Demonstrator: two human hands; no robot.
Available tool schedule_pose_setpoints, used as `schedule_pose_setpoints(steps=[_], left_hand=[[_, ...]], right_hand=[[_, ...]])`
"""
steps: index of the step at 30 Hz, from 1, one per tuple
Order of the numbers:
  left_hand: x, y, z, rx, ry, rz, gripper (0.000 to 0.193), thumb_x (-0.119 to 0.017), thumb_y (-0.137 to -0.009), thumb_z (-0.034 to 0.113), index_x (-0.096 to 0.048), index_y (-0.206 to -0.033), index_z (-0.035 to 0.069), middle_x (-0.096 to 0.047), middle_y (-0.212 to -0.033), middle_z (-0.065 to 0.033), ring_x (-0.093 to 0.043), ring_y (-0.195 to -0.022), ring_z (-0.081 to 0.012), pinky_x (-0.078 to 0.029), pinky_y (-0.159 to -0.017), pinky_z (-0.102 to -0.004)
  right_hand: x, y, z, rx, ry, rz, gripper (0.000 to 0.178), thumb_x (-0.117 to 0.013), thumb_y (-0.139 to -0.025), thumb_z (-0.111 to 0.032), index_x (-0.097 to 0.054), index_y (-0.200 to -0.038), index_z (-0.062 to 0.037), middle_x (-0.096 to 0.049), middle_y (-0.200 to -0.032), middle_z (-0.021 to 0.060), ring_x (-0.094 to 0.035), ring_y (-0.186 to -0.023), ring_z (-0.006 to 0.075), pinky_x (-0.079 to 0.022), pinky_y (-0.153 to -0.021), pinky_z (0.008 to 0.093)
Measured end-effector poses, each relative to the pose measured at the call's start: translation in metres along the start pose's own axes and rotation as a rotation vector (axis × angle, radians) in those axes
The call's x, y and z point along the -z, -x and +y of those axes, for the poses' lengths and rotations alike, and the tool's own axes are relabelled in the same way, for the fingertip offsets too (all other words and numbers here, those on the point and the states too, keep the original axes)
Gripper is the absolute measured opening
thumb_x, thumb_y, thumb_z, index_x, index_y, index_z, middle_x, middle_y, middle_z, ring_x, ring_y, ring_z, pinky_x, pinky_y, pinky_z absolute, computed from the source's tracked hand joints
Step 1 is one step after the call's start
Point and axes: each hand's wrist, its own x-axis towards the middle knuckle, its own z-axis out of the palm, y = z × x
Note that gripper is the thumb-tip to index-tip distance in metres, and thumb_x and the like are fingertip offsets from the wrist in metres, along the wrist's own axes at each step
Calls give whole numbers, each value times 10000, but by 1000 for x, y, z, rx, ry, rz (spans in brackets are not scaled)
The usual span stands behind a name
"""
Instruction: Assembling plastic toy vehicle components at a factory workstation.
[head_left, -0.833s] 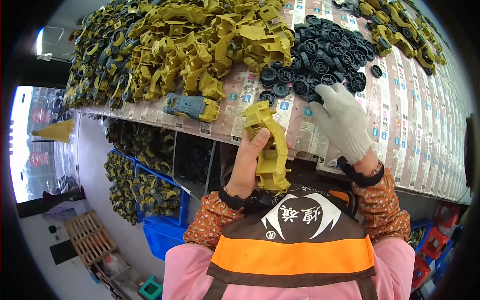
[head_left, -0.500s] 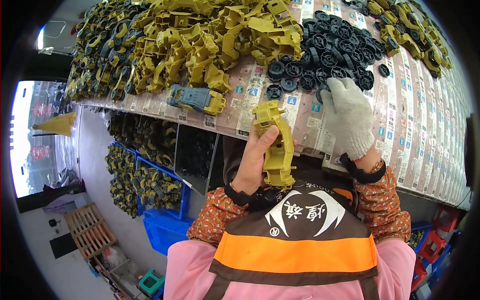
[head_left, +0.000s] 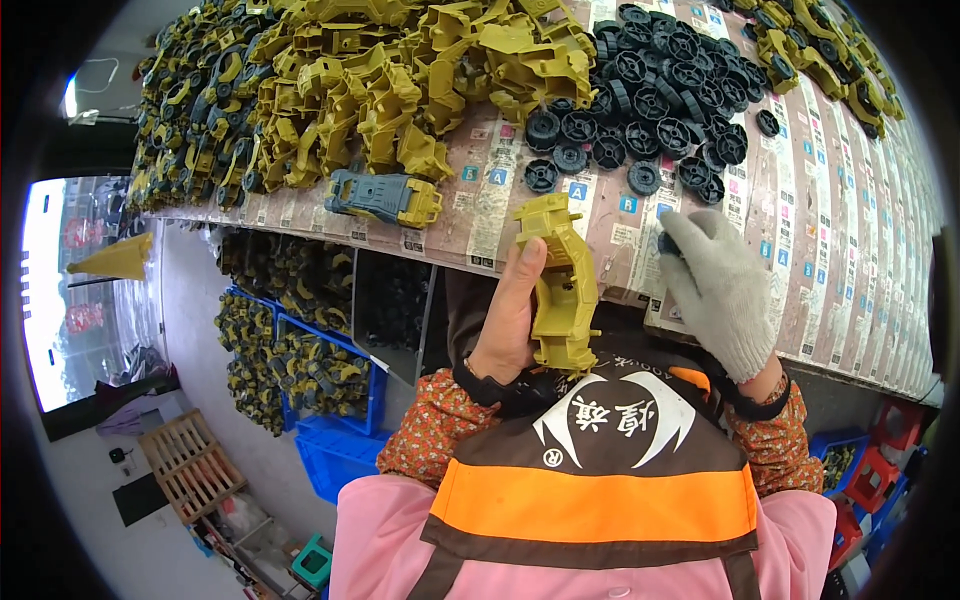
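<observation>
My bare left hand (head_left: 510, 320) grips a mustard-yellow plastic toy vehicle body (head_left: 570, 305), held upright at the table's near edge with its hollow side showing. In a white knitted glove, my right hand (head_left: 722, 290) pinches a small dark toy wheel (head_left: 668, 243) between thumb and fingers, mostly hidden by the glove. Just beyond lies a pile of black toy wheels (head_left: 672, 135), with a few loose ones on its near side. A toy vehicle with a grey-blue underside (head_left: 372, 197) lies on the table, left of the held body.
Yellow vehicle bodies (head_left: 390, 95) are heaped at the back left, beside wheeled toy vehicles (head_left: 195, 110). More yellow pieces (head_left: 835, 60) lie at the far right. Blue crates (head_left: 335, 455) stand below the table's left side, near a wooden pallet (head_left: 190, 465). Red stools (head_left: 868, 482) stand at lower right.
My right hand has drawn back from the wheel pile toward me with a wheel between its fingers. The left hand still holds the yellow body, turned slightly.
</observation>
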Motion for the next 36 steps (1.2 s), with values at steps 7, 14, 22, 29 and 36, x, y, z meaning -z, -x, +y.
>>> schedule_pose_setpoints(steps=[7,14,22,29,36], left_hand=[[-11,-6,-3,-83,2,-27,519,-508,-1109,510,-503,-1424,98,-671,-1220,-97,-698,-1084,-218,-608,-904,-373],[-4,-3,0,-78,-119,-154,554,-584,-1093,426,-415,-1506,99,-635,-1302,-122,-705,-1100,-258,-611,-895,-369],[-9,6,7,-7,-27,-380,1024,-805,-936,462,-164,-1702,238,-625,-1321,-158,-729,-1029,-278,-604,-906,-392],[-15,10,13,-72,-112,-329,1026,-833,-930,296,-157,-1699,232,-612,-1336,-171,-714,-1064,-273,-593,-962,-404],[-18,7,10,-149,-217,-257,1027,-803,-919,220,-140,-1703,225,-607,-1371,-178,-699,-1128,-300,-576,-1001,-434]], right_hand=[[-10,2,8,66,64,-56,385,-705,-870,-57,-616,-1244,-42,-643,-1125,159,-668,-1013,376,-549,-840,463],[3,6,0,-93,-369,-49,370,-665,-916,-52,-612,-1282,-28,-637,-1129,167,-674,-1005,344,-545,-869,401],[8,4,-7,-489,-1117,-321,403,-647,-991,-117,-598,-1374,-5,-635,-1161,47,-615,-994,138,-530,-910,306],[4,7,-5,-485,-1256,-277,416,-638,-987,-125,-591,-1384,-12,-635,-1153,41,-611,-962,102,-537,-840,269],[3,6,-10,-536,-1261,-331,427,-637,-990,-137,-577,-1400,-34,-644,-1154,44,-615,-894,102,-541,-755,262]])
